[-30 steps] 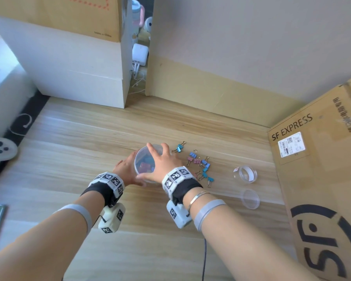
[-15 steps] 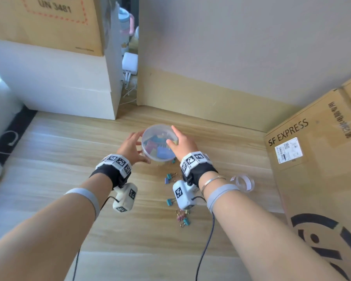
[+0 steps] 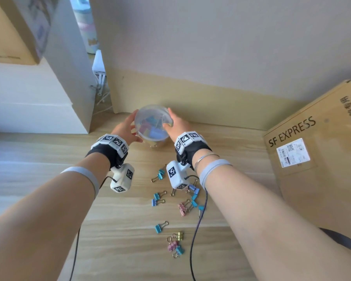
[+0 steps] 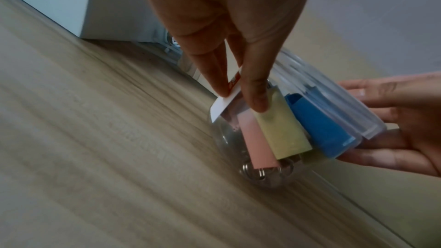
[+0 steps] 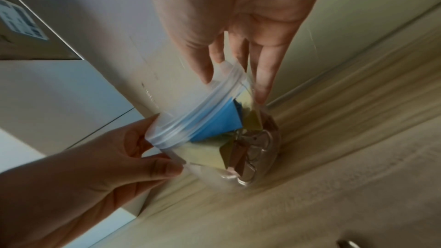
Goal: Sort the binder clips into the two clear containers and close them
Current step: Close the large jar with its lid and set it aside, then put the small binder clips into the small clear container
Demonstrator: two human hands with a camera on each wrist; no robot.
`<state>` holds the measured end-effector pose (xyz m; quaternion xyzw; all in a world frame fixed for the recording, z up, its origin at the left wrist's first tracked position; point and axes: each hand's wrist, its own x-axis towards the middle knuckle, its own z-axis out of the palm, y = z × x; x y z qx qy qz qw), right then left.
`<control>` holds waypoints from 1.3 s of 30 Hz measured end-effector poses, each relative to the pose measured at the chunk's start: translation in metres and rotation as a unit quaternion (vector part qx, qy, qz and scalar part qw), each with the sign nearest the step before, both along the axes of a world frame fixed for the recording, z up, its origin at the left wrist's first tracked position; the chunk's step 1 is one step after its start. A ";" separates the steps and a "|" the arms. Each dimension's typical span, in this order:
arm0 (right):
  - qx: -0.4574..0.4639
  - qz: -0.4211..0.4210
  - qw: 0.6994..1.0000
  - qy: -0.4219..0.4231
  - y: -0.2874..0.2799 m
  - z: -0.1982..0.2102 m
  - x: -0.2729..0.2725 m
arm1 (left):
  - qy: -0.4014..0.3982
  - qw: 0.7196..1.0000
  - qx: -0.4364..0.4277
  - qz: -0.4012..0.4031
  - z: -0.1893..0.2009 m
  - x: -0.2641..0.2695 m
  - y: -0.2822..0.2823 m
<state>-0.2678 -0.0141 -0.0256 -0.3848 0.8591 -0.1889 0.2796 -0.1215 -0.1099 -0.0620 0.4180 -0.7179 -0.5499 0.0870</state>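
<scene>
Both hands, left hand (image 3: 128, 129) and right hand (image 3: 177, 126), clasped round lidded clear round plastic container (image 3: 152, 123) | carried from centre to upper centre of frame | small coloured binder clips (image 3: 180, 201) left unsorted on wooden surface (image 3: 39, 159)

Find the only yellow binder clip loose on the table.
The gold-yellow clip in the nearest cluster, just above a pink clip and a teal one; the other loose clips are blue, teal or pink.

The clear container (image 3: 152, 126) with its lid on sits tilted between my fingers at the far edge of the wooden surface (image 3: 49, 159), packed with large blue, yellow and pink clips. Small binder clips (image 3: 185, 201) in teal, blue, pink and gold lie scattered nearer me.
</scene>
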 end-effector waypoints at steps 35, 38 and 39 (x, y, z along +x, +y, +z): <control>0.068 0.181 0.980 0.039 0.103 -0.005 0.139 | -0.095 0.995 -0.032 -0.004 -0.043 0.127 0.122; 0.078 0.195 0.978 0.013 0.093 -0.022 0.156 | -0.086 0.995 -0.045 -0.003 -0.049 0.138 0.127; 0.074 0.195 0.978 0.009 0.094 -0.024 0.156 | -0.088 0.995 -0.047 -0.010 -0.050 0.141 0.128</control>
